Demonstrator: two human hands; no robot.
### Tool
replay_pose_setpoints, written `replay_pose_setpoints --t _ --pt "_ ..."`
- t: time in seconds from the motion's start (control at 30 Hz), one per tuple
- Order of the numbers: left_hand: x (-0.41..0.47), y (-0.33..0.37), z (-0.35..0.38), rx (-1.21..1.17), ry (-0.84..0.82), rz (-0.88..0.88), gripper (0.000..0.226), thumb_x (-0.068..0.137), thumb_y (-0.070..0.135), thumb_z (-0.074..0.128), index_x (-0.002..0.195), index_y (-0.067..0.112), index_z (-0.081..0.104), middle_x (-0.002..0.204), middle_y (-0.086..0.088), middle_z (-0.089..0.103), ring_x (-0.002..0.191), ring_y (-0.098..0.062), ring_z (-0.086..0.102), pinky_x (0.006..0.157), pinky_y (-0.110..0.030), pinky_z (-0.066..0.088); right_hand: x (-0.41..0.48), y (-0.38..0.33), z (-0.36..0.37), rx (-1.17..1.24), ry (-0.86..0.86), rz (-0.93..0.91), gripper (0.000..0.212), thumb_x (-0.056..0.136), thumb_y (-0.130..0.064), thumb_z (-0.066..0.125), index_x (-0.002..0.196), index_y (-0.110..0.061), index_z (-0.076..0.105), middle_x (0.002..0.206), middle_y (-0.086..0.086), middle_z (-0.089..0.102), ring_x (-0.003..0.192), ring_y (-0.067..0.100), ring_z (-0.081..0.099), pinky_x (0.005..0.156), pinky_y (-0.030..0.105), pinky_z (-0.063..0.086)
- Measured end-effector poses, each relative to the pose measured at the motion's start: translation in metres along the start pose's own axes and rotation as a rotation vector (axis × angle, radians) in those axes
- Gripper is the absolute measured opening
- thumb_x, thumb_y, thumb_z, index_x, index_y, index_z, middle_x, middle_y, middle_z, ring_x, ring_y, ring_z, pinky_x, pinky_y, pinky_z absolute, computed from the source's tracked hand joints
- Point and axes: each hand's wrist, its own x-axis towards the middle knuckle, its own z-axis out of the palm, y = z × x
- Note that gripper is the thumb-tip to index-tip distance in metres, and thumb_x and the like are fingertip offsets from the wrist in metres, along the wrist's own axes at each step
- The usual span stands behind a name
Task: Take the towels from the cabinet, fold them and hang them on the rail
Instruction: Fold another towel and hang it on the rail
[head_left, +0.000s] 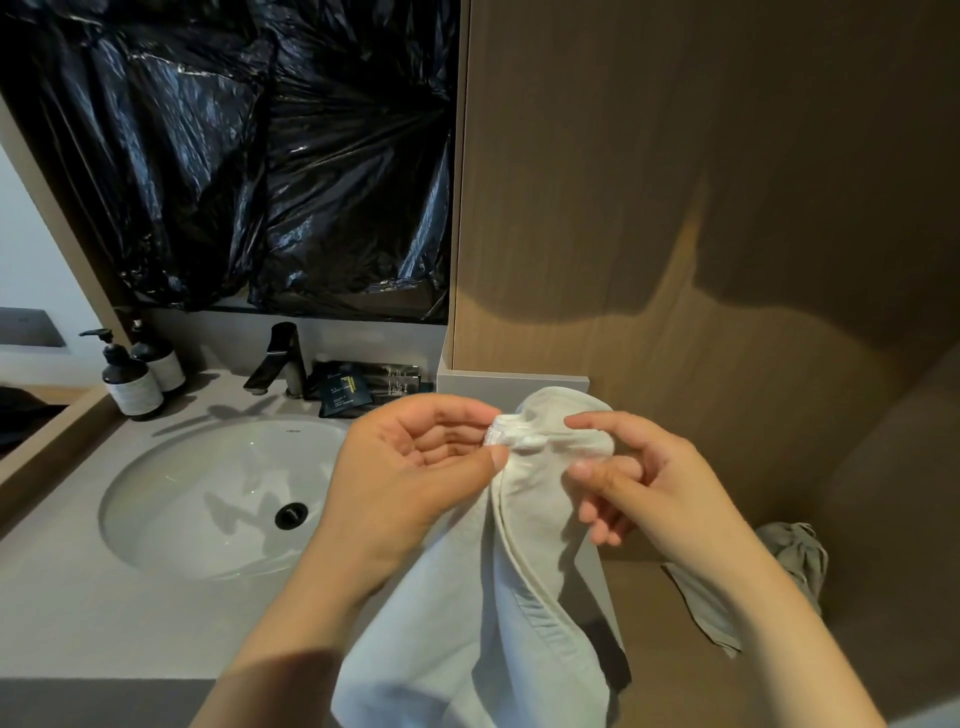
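By the sink (182, 493), the towel (535, 499) is pinched at its top by left hand (415, 467) and right hand (649, 483). Folding is judged in hand, and corners must be matched next.

Your left hand (415, 467) and right hand (639, 483) pinch the white towel's (524, 561) top edge at frame centre; it hangs down. Sink (171, 499) lower left, two pump bottles (132, 376) left, wood panel (701, 208) right.
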Motion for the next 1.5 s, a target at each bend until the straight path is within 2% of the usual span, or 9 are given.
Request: replay_pose_setpoints --t 0.2,0.33,0.53,0.67,0.97,1.2,1.3,1.43,1.5 --pt "0.013 0.006 -0.023 0.059 0.038 0.017 0.03 0.062 0.001 0.076 0.092 0.005 0.071 0.087 -0.014 0.075 0.078 -0.021 0.071 0.074 -0.022 0.058 0.017 0.0 -0.033 -0.706 0.03 -0.01 0.029 0.075 -0.065 0.065 0.097 -0.047 0.058 0.07 -0.013 0.067 0.062 0.008 0.064 0.058 0.028 0.057" --pt "0.022 0.009 -0.041 0.119 0.054 0.02 0.029 0.066 -0.006 0.075 0.092 0.007 0.07 0.087 -0.011 0.075 0.078 -0.017 0.071 0.071 -0.019 0.056 0.024 0.0 -0.038 -0.913 -0.012 -0.059 0.038 0.069 -0.075 0.061 0.084 -0.04 0.058 0.084 -0.021 0.058 0.079 0.005 0.058 0.066 0.034 0.056" --pt "0.04 0.023 -0.062 0.189 0.12 0.073 0.028 0.069 -0.006 0.075 0.083 0.018 0.072 0.083 -0.006 0.075 0.077 -0.015 0.07 0.07 -0.021 0.056 0.027 -0.02 -0.035 -0.71 0.07 -0.218 0.038 0.07 -0.063 0.071 0.066 -0.027 0.061 0.072 -0.015 0.064 0.073 0.007 0.062 0.057 0.024 0.055" --pt "0.053 0.04 -0.064 0.136 0.13 0.126 0.025 0.075 -0.007 0.07 0.085 0.016 0.07 0.075 -0.002 0.073 0.063 -0.008 0.066 0.055 -0.014 0.051 0.036 -0.047 -0.029 -0.594 0.225 -0.368 0.029 0.073 -0.051 0.073 0.064 -0.028 0.058 0.071 -0.014 0.063 0.071 0.009 0.062 0.054 0.01 0.046" --pt "0.083 0.06 -0.05 0.11 0.214 0.196 0.022 0.08 -0.006 0.069 0.083 0.015 0.066 0.07 0.002 0.073 0.065 -0.008 0.066 0.064 -0.02 0.056 0.058 -0.094 -0.039 -0.468 0.367 -0.462 0.033 0.072 -0.046 0.079 0.075 -0.025 0.053 0.072 -0.008 0.059 0.066 0.013 0.057 0.049 0.01 0.044" --pt "0.09 0.078 -0.035 0.075 0.146 0.241 0.022 0.082 -0.01 0.065 0.081 0.012 0.059 0.063 0.006 0.069 0.052 -0.002 0.059 0.055 -0.016 0.052 0.052 -0.107 -0.053 -0.486 0.367 -0.398 0.035 0.064 -0.06 0.07 0.095 -0.043 0.064 0.081 -0.021 0.064 0.081 0.0 0.062 0.057 0.003 0.046" --pt "0.092 0.086 -0.027 0.116 0.095 0.298 0.024 0.08 -0.011 0.067 0.078 0.013 0.059 0.065 0.004 0.069 0.055 -0.004 0.062 0.058 -0.018 0.053 0.047 -0.116 -0.065 -0.62 0.253 -0.323 0.029 0.069 -0.068 0.063 0.091 -0.049 0.068 0.088 -0.031 0.066 0.089 -0.011 0.061 0.06 0.008 0.048" --pt "0.093 0.086 -0.01 0.182 0.032 0.339 0.027 0.076 -0.008 0.073 0.075 0.017 0.062 0.086 -0.018 0.073 0.081 -0.022 0.069 0.078 -0.032 0.059 0.054 -0.117 -0.052 -0.817 0.164 -0.301 0.031 0.078 -0.068 0.061 0.084 -0.039 0.07 0.079 -0.019 0.067 0.078 0.002 0.064 0.065 0.033 0.057" --pt "0.094 0.084 -0.004 0.195 -0.012 0.345 0.032 0.074 -0.006 0.076 0.071 0.023 0.063 0.087 -0.018 0.073 0.08 -0.022 0.069 0.079 -0.033 0.058 0.059 -0.114 -0.039 -0.822 0.143 -0.325 0.034 0.076 -0.066 0.065 0.096 -0.038 0.067 0.088 -0.02 0.067 0.084 0.0 0.063 0.074 0.031 0.057"
